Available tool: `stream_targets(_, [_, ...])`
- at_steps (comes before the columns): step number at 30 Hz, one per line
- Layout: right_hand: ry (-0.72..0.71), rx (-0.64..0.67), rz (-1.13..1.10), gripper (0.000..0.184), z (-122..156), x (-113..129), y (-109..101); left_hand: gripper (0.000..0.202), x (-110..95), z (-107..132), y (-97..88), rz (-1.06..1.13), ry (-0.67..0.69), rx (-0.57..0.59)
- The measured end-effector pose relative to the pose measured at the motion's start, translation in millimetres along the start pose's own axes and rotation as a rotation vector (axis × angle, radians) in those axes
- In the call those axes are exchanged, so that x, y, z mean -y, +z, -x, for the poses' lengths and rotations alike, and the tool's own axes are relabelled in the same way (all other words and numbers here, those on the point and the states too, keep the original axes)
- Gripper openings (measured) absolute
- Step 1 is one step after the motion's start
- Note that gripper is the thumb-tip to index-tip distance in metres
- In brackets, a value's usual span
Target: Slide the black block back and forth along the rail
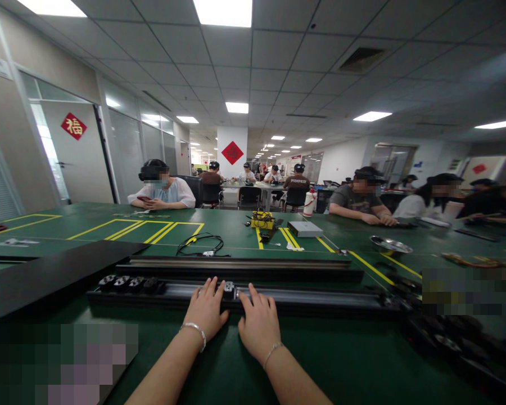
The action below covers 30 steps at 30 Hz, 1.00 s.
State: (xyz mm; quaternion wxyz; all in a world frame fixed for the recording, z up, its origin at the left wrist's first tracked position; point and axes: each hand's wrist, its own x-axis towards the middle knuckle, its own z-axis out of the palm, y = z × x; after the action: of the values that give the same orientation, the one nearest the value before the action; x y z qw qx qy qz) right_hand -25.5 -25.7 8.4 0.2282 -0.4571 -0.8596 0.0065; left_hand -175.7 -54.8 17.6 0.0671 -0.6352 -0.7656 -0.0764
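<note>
A long black channel-shaped rail (303,297) lies crosswise on the green table in front of me. A small black module with a pale face (229,289), like a power socket, sits in it between my hands. My left hand (206,309) rests on the rail at the module's left, fingers stretched out. My right hand (259,322) lies at its right, fingers spread and the index fingertip close to the module; contact is hard to make out. Several similar modules (129,283) sit in a row at the rail's left end.
Behind the rail lies a second long dark bar (244,270). A dark flat panel (59,270) is at left, a coiled black cable (200,243) beyond. Farther back are a yellow object (262,219), a grey box (305,229) and a metal bowl (391,245). Black parts (451,343) crowd the right; people sit across.
</note>
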Motion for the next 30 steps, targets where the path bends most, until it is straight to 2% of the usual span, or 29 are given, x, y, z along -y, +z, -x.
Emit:
stream_targets(10, [-0.014, -0.002, -0.002, 0.050, 0.8, -1.4, 0.2, 0.070, -3.2, 1.4, 2.4, 0.001, 0.018, -0.024])
stream_targets(20, [-0.013, 0.032, 0.024, 0.054, 0.4, -1.3, -2.3, 0.074, -0.5, 3.4, -1.5, 0.026, 0.068, 0.028])
stream_targets(30, [-0.018, 0.015, 0.027, 0.054, 1.1, -1.6, -0.9, 0.069, -0.5, 3.5, -3.5, 0.063, 0.060, 0.035])
